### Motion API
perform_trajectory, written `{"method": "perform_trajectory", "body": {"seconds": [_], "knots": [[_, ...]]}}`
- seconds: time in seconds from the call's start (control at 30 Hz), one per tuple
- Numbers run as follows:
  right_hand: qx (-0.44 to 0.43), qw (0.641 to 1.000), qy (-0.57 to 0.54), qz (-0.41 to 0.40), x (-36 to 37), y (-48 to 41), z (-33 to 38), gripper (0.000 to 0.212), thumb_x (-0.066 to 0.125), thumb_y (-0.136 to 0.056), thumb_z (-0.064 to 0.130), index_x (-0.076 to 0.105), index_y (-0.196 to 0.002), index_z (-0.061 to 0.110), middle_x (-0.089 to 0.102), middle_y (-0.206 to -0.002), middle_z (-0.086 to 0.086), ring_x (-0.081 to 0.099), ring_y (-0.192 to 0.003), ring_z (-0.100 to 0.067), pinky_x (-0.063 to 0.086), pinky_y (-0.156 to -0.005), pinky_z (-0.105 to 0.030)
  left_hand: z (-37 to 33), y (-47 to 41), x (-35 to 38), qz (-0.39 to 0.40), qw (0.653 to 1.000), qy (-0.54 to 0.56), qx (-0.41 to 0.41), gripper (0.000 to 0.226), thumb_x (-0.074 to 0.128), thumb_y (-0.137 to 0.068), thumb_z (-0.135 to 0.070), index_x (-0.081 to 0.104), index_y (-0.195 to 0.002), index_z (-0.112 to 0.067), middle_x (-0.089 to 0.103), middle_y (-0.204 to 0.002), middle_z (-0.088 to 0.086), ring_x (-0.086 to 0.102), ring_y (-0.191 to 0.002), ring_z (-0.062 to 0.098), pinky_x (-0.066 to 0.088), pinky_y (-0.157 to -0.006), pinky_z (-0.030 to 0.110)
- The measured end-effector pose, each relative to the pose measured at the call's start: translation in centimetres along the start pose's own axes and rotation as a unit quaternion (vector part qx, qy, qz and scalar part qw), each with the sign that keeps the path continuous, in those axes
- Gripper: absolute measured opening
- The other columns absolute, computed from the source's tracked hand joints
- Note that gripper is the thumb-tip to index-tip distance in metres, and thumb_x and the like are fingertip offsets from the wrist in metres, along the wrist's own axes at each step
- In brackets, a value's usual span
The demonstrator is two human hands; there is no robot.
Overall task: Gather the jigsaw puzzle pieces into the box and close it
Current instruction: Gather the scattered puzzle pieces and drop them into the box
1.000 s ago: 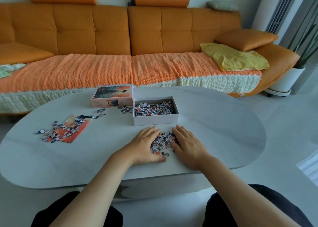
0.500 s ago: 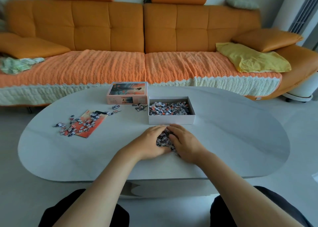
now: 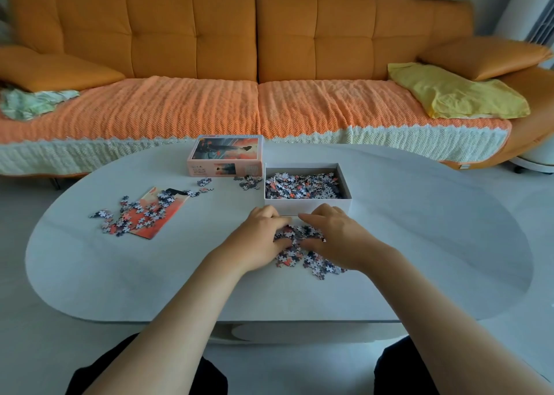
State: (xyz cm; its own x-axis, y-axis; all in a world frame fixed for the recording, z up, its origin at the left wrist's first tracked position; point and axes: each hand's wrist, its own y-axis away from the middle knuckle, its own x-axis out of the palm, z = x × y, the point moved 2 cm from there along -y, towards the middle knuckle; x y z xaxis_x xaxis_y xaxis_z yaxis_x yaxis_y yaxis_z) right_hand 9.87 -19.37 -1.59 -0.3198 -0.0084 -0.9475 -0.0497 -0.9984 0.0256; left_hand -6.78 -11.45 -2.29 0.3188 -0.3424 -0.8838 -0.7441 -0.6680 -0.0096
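Note:
An open white box [image 3: 307, 207] stands mid-table, partly filled with puzzle pieces. Just in front of it lies a heap of loose pieces [image 3: 302, 252]. My left hand [image 3: 260, 238] and my right hand [image 3: 332, 235] cup this heap from both sides, fingers curled into it and almost touching the box's front wall. The pictured lid [image 3: 225, 154] rests behind and left of the box. A small cluster of pieces [image 3: 250, 181] sits between lid and box. More pieces are scattered over a printed sheet [image 3: 156, 211] at the left.
The pale oval table [image 3: 419, 244] has its front edge close to my knees. An orange sofa [image 3: 257, 50] with a yellow cloth [image 3: 455, 94] runs behind it. A white planter base [image 3: 536, 157] stands at the far right.
My hands went from flat beside the heap to curled together around it, and they have shifted forward towards the box. The camera view drifted left and closer.

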Motion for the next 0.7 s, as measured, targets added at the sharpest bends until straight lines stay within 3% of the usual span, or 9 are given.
{"method": "perform_trajectory", "body": {"seconds": [0.13, 0.3, 0.53, 0.6, 0.7], "knots": [[-0.005, 1.0, -0.012, 0.001, 0.0, -1.1, 1.0, 0.042, 0.064, -0.087, 0.046, 0.06, -0.127, 0.034, 0.048, -0.114, 0.003, 0.052, -0.103, -0.019, 0.048, -0.091, -0.036, 0.0, -0.5, -0.4, -0.012, 0.999, 0.035, 0.002, 0.032, 0.067, -0.09, -0.027, 0.066, -0.122, -0.028, 0.05, -0.102, -0.004, 0.051, -0.099, 0.012, 0.047, -0.089, 0.034], [0.011, 0.998, -0.056, -0.015, -0.4, -1.9, 1.0, 0.018, 0.071, -0.084, 0.032, 0.073, -0.102, 0.028, 0.054, -0.098, 0.005, 0.057, -0.085, -0.014, 0.052, -0.079, -0.032, 0.1, -0.9, -0.8, -0.028, 0.998, 0.058, 0.001, 0.018, 0.074, -0.084, -0.016, 0.071, -0.101, -0.023, 0.055, -0.1, -0.006, 0.057, -0.085, 0.011, 0.049, -0.081, 0.029], [0.02, 0.995, -0.094, -0.021, -1.1, -2.4, 1.0, 0.011, 0.071, -0.084, 0.021, 0.076, -0.092, 0.028, 0.067, -0.077, 0.01, 0.06, -0.067, -0.01, 0.042, -0.053, -0.01, 0.0, -1.2, -1.5, -0.052, 0.992, 0.115, -0.022, 0.01, 0.072, -0.085, -0.016, 0.073, -0.091, -0.023, 0.065, -0.081, -0.014, 0.061, -0.074, 0.002, 0.045, -0.066, 0.02], [0.02, 0.993, -0.112, -0.04, -2.0, -2.4, 1.3, 0.01, 0.072, -0.085, 0.023, 0.077, -0.093, 0.026, 0.067, -0.078, 0.01, 0.061, -0.066, -0.009, 0.047, -0.057, -0.015, -0.2, -1.4, -2.0, -0.068, 0.987, 0.141, -0.023, 0.009, 0.071, -0.086, -0.017, 0.073, -0.091, -0.025, 0.066, -0.081, -0.015, 0.06, -0.073, -0.001, 0.04, -0.063, 0.016], [0.013, 0.985, -0.138, -0.103, -3.9, -2.8, 1.5, 0.009, 0.073, -0.085, 0.024, 0.076, -0.094, 0.024, 0.065, -0.081, 0.008, 0.057, -0.062, -0.007, 0.053, -0.067, -0.031, -0.6, -2.2, -3.3, -0.118, 0.98, 0.163, -0.008, 0.008, 0.071, -0.087, -0.022, 0.072, -0.089, -0.03, 0.066, -0.08, -0.016, 0.058, -0.073, -0.001, 0.042, -0.063, 0.02]]}}
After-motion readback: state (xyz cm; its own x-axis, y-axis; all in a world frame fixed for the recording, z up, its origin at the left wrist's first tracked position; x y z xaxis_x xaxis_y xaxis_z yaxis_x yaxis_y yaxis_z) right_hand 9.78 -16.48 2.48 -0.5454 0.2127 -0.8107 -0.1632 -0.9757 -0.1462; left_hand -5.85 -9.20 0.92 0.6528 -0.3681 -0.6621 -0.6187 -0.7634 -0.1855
